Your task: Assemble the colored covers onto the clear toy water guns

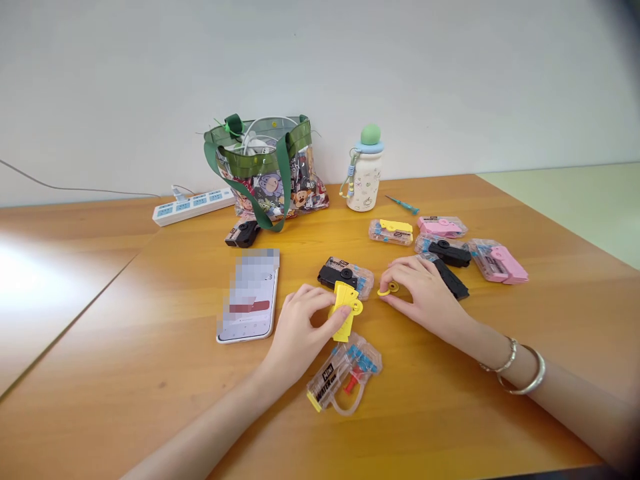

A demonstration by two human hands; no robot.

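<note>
Between the thumb and fingers of my left hand (305,320) is a yellow plastic toy part (344,310) with a round tab on its side. My right hand (423,293) pinches a small yellow ring (383,293); a yellow round piece (394,287) shows beside it, close to the fingers. Below my left hand lies a clear toy water gun (345,373) with blue and red inner parts and "MINI WATER" lettering. Just behind the yellow part rests a black-and-clear toy water gun (345,275), partly covered by it.
A phone (249,297) lies left of my left hand. Behind stand a green-handled clear bag (270,177), a bottle (367,173) and a power strip (195,205). A small screwdriver (403,204) and several folded toys, including a pink one (500,261), lie at the right.
</note>
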